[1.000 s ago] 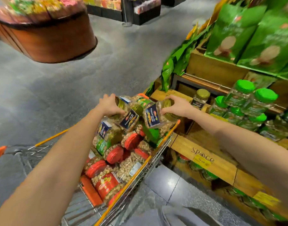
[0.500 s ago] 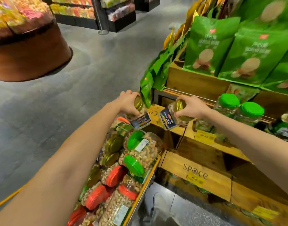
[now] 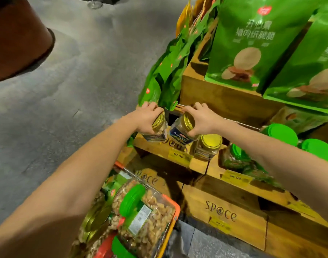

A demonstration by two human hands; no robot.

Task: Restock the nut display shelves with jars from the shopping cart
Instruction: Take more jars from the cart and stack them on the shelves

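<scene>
My left hand [image 3: 147, 116] grips a gold-lidded nut jar [image 3: 157, 128] by its top, just over the left end of the wooden shelf [image 3: 159, 148]. My right hand [image 3: 200, 118] holds a second gold-lidded jar [image 3: 181, 130] with a dark blue label, tilted, right beside the first. A third gold-lidded jar [image 3: 207, 147] stands upright on the shelf under my right wrist. The shopping cart [image 3: 173, 216] sits below, with a big green-lidded jar of nuts [image 3: 146, 218] on top of several others.
Green-lidded jars [image 3: 282, 135] fill the shelf to the right. Large green snack bags [image 3: 252, 43] stand in the crate above, and more bags [image 3: 168, 75] hang over its left corner. Yellow price tags [image 3: 179, 156] line the shelf edges. A round brown display [image 3: 16, 41] stands on the grey floor at left.
Both hands have lifted their jars out of the cart and carried them up and forward to the left end of the shelf. My view has moved closer to the display.
</scene>
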